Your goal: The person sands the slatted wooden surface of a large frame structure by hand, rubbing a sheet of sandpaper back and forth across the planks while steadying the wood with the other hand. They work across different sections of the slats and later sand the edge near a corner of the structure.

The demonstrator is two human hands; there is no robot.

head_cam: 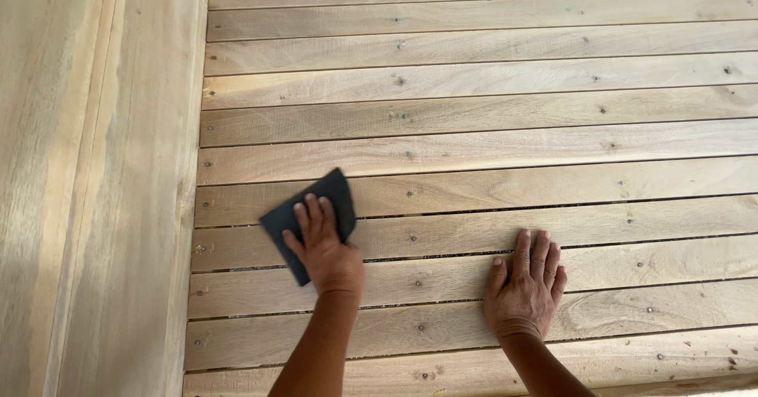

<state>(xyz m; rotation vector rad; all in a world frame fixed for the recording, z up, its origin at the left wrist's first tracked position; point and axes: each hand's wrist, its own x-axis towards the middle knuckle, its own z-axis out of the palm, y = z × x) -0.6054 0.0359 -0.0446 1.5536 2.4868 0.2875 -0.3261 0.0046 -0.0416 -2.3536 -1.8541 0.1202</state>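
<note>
On the slatted wooden panel (489,112), close to its left edge, the left hand (325,248) presses a dark sheet of sandpaper (316,207) flat against the boards. The fingers (312,215) are spread and laid over the sheet rather than curled around it, so the hand is open and pinning the paper down with palm and fingertips; that flat hold keeps the whole gritty face in contact with the wood. The right hand (527,286) lies open too, palm down on bare slats to the right and slightly lower, well apart from the sheet, holding nothing. It looks placed there to brace the body and steady the panel.

The sandpaper is a roughly four-sided piece set askew to the boards: one corner points up and to the right, the opposite corner down and to the left beside the wrist. Its long axis runs along that slant, crossing two or three slats and the narrow gaps between them, while the slats themselves run left to right, dotted with small nail heads (408,154). Left of the slats, a broad upright wooden frame board (103,184) borders the panel, with the sheet lying near it but not touching.
</note>
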